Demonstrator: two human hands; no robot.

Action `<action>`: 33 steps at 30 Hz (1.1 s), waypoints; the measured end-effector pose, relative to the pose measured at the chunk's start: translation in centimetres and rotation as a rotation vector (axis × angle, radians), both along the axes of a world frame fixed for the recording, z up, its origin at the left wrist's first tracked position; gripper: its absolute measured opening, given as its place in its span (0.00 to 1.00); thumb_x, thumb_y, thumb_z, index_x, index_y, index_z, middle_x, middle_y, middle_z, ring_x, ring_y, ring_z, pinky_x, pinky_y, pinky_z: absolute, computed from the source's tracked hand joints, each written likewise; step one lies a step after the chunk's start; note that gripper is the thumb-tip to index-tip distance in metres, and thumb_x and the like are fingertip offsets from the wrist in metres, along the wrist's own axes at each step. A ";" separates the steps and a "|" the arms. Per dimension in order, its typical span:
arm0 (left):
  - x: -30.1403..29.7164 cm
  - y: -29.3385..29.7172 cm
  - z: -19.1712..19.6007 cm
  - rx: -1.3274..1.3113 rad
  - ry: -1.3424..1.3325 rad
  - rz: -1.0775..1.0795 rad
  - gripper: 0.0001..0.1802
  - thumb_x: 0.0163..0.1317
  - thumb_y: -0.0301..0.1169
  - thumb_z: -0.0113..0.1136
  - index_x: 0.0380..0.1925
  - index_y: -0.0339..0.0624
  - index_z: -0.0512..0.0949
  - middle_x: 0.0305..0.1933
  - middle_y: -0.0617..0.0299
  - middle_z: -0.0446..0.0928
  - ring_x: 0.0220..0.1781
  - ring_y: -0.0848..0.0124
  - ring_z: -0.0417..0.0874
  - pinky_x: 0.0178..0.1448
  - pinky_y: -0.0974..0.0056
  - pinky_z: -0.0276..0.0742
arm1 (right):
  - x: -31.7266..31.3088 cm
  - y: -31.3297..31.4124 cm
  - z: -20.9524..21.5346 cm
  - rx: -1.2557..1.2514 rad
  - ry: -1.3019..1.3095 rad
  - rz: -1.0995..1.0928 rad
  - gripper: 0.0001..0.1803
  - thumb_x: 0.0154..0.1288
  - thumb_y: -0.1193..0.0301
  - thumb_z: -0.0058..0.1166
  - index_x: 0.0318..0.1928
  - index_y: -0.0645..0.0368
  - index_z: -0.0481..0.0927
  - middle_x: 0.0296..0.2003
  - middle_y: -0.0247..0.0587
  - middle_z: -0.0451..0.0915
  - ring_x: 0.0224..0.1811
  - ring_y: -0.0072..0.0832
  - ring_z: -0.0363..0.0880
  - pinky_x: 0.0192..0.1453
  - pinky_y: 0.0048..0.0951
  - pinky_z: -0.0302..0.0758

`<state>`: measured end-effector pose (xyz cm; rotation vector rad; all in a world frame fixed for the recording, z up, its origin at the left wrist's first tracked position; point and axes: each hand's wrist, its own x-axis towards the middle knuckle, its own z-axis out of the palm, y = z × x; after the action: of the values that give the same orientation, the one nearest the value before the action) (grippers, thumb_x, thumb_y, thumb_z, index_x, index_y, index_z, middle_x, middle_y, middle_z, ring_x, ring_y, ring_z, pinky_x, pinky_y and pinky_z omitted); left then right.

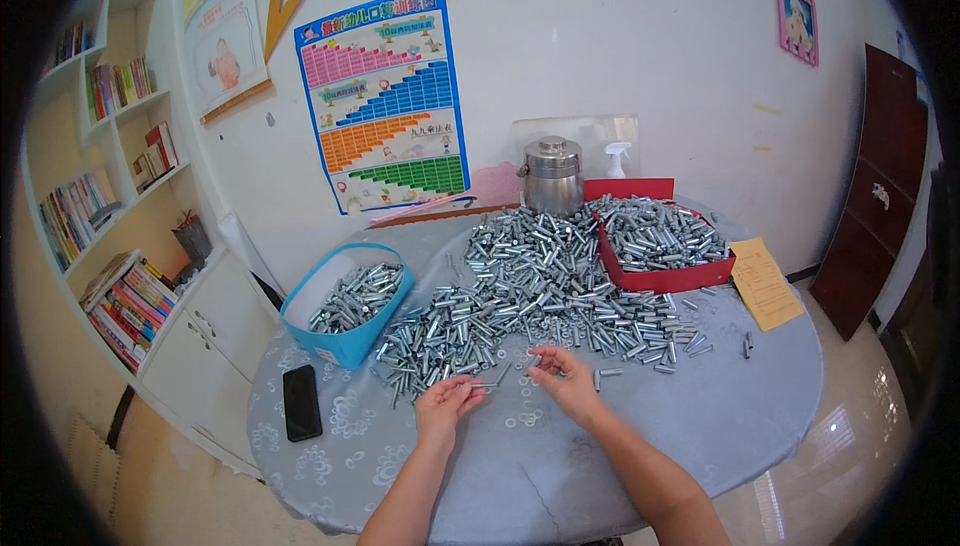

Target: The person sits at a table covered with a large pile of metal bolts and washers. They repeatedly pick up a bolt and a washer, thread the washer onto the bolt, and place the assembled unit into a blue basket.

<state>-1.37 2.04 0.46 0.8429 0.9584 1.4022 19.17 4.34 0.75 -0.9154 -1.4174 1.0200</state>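
My left hand (pixel 450 408) is pinched on a thin silver bolt (pixel 486 385) that points right from the fingertips. A short gap away, my right hand (pixel 565 383) has its thumb and finger closed on a small ring, seemingly a washer (pixel 532 353). Between and below the hands, several loose flat washers (pixel 522 419) lie on the grey patterned tablecloth (pixel 480 486). Just beyond the hands spreads a large heap of silver metal expansion bolts (pixel 530 276), tube-shaped and lying every which way.
A blue bin (pixel 345 348) of similar bolts stands left of the heap, with a black phone (pixel 302 403) before it. A red box (pixel 665 279) of bolts is at right, beside a yellow paper (pixel 765 284). Behind stand a steel pot (pixel 553 178) and a white spray bottle (pixel 617 160).
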 end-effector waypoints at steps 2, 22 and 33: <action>0.0 -0.3 0.1 -0.041 -0.076 -0.014 0.11 0.57 0.22 0.52 0.40 0.29 0.71 0.40 0.49 0.75 0.38 0.65 0.79 0.42 0.68 0.79 | -0.4 -0.1 -0.3 -0.072 0.056 0.065 0.15 0.53 0.75 0.58 0.43 0.58 0.74 0.29 0.28 0.75 0.32 0.14 0.69 0.38 0.17 0.66; 1.0 -1.8 0.4 -0.094 0.040 -0.200 0.13 0.59 0.29 0.52 0.39 0.30 0.74 0.33 0.52 0.77 0.29 0.72 0.78 0.33 0.69 0.79 | -2.5 -2.1 0.4 -0.017 -0.148 0.100 0.11 0.48 0.70 0.61 0.35 0.56 0.80 0.30 0.32 0.78 0.36 0.19 0.72 0.44 0.22 0.67; -0.1 -1.1 0.3 -0.102 -0.089 -0.014 0.11 0.58 0.26 0.52 0.39 0.31 0.73 0.34 0.51 0.77 0.28 0.71 0.78 0.35 0.69 0.79 | -0.9 -1.4 -0.4 0.382 -0.850 0.181 0.08 0.44 0.64 0.60 0.26 0.52 0.80 0.27 0.33 0.77 0.36 0.33 0.73 0.42 0.33 0.67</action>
<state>-1.42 0.94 0.74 0.7041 0.9461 1.3559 18.29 2.98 0.34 -0.9839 -2.3396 0.4371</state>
